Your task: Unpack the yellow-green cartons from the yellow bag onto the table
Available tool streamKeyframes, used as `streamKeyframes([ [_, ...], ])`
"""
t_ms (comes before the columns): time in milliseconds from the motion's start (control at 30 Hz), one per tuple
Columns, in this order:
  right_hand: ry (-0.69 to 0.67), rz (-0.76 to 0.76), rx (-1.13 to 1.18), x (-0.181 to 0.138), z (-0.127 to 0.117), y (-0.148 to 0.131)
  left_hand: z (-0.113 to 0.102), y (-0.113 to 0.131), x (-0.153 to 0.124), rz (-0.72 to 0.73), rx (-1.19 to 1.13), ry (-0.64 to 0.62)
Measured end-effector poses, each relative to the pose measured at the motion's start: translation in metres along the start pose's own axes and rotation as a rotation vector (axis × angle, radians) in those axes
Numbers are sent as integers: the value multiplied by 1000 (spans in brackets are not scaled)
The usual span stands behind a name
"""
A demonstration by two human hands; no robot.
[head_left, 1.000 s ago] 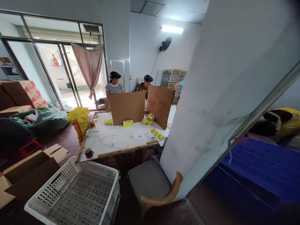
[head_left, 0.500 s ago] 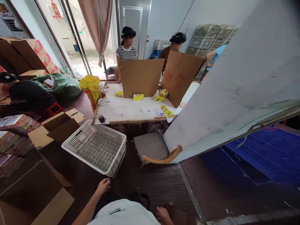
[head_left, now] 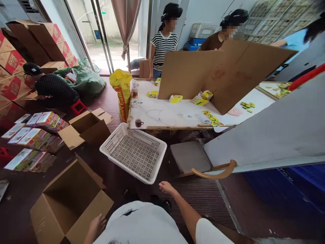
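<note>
My left hand (head_left: 98, 224) hangs low beside the flap of an open cardboard box (head_left: 68, 189). Its fingers are slightly bent and apart, with nothing visible in them. My right hand (head_left: 166, 187) is out in front of me, just below the near right corner of a white plastic crate (head_left: 133, 157). Its fingers are loosely curled in, and I see nothing in them. A gap shows between that hand and the crate. The crate's perforated floor is bare.
A white table (head_left: 175, 115) bears upright cardboard (head_left: 190, 74), yellow packets (head_left: 175, 98) and a dark mug (head_left: 138, 122). A chair (head_left: 190, 156) stands right of the crate. Several people are around the table; another person (head_left: 56, 84) sits left, near stacked cartons (head_left: 14, 88).
The view has swung left and moved nearer the crate. My right hand has come forward; my left hand has dropped back beside the cardboard box.
</note>
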State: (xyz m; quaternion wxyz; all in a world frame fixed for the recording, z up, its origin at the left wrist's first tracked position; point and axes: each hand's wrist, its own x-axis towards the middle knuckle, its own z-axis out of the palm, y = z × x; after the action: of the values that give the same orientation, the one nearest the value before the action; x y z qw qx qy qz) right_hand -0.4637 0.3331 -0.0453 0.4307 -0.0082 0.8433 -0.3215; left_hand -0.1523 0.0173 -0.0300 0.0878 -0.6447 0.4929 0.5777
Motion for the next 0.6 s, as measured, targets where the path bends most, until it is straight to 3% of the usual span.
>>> streamKeyframes([
  [133,-115,-97,-49,11,67,-74,-38,48,39,-115,-220,41],
  [267,-150,-101,-129,7,96,-100,-65,90,71,-9,-244,4],
  [400,-99,-7,-242,6,79,-97,-65,101,95,-56,-242,-5],
  [600,71,36,-295,37,20,-118,-41,88,107,-195,-169,-28],
])
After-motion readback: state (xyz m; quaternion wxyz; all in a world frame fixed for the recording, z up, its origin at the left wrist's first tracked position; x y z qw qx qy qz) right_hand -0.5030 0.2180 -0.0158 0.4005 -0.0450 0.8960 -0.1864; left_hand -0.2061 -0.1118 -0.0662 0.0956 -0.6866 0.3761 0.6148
